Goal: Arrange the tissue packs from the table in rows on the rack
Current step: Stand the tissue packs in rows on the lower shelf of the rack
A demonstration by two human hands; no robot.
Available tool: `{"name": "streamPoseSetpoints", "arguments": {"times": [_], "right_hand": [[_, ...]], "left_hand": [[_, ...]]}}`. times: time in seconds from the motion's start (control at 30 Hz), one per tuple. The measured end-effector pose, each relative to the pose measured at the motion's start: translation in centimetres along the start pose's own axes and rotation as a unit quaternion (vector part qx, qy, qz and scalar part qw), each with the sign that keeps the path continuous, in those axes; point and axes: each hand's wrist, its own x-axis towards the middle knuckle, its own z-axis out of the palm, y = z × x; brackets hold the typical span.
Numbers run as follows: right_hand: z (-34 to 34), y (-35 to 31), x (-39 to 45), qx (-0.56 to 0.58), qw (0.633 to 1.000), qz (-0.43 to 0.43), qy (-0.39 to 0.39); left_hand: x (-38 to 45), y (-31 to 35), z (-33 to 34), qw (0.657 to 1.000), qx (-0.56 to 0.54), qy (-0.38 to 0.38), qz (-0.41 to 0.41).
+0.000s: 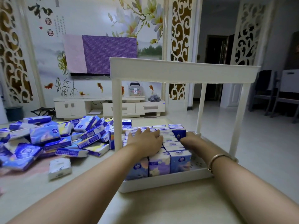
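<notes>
Both hands inside the rack (161, 181), lower tier. Left hand (145, 141) lies flat, fingers spread, on top of the upright packs (175, 145) standing in rows. Right hand (192, 140) is against the right side of the rows — fingers hidden, can't tell its grip. Loose pile (48, 139) of packs on the surface (161, 207), left of the rack — one stray pack (59, 168) nearer.

There is one camera, up on the person's head. It looks forward and down, close over the table (161, 206) and the rack (182, 73), with the room far behind.
</notes>
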Motion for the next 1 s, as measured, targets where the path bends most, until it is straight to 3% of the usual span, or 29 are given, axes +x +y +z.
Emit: {"name": "streamPoseSetpoints", "arguments": {"times": [0.27,0.4,0.5,0.67,0.8,1.0], "right_hand": [[-0.2,0.4,0.7,-0.008,1.0,0.003,0.0],[-0.9,0.2,-0.5,-0.126,0.99,0.002,0.056],[-1.7,0.0,-3.7,-0.148,0.977,-0.09,0.121],[-2.0,-0.9,-10.1,-0.115,0.948,-0.257,0.147],[-0.9,-3.4,-14.8,-0.118,0.909,-0.373,0.144],[4.0,-8.5,-18.9,-0.124,0.867,-0.479,0.062]], "left_hand": [[0.0,0.1,-0.1,1.0,-0.012,-0.009,0.0],[-0.5,0.4,-0.6,0.997,-0.065,0.039,0.006],[-2.2,1.0,-1.3,0.983,-0.163,0.069,0.047],[-8.3,0.8,-2.0,0.947,-0.287,0.109,0.091],[-12.7,-2.5,-2.4,0.931,-0.308,0.15,0.123],[-16.1,-10.3,-3.2,0.908,-0.364,0.204,0.047]]}}
